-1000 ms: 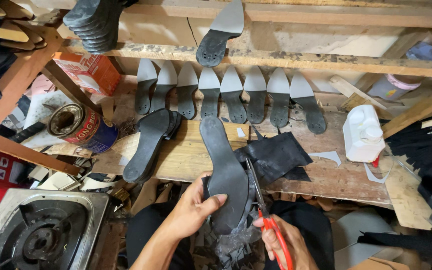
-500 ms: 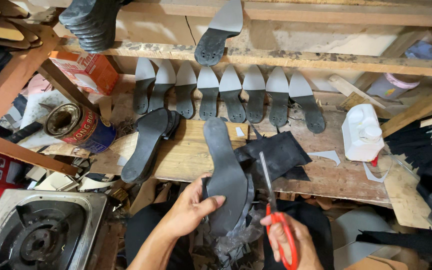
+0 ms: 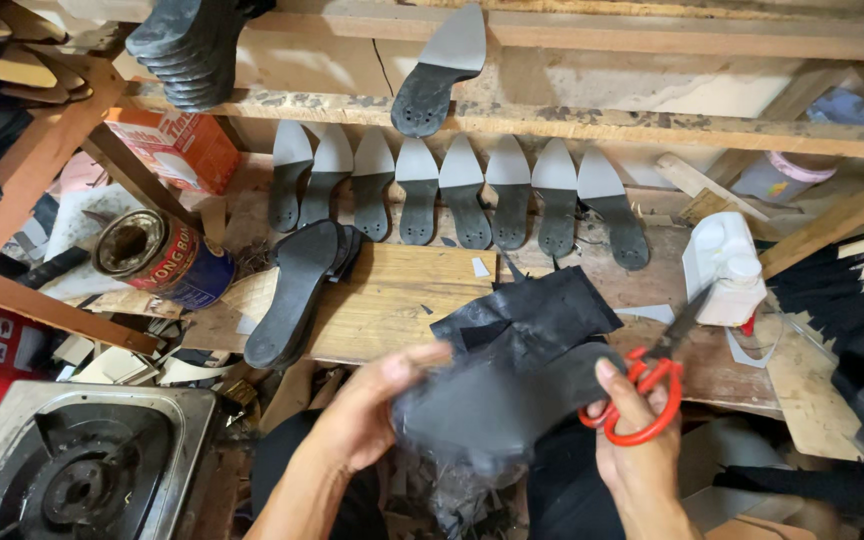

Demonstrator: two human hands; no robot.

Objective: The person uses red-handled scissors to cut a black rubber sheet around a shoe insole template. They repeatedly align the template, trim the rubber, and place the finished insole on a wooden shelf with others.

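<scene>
Right now the left hand [image 3: 372,410] pinches a blurred black sole [image 3: 497,400] between both hands, while the right hand [image 3: 637,450] grips red scissors [image 3: 647,395] beside it.

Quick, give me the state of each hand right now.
Left hand: closed on the black sole, blurred by motion.
Right hand: holding the red-handled scissors, fingers through the loops.
</scene>
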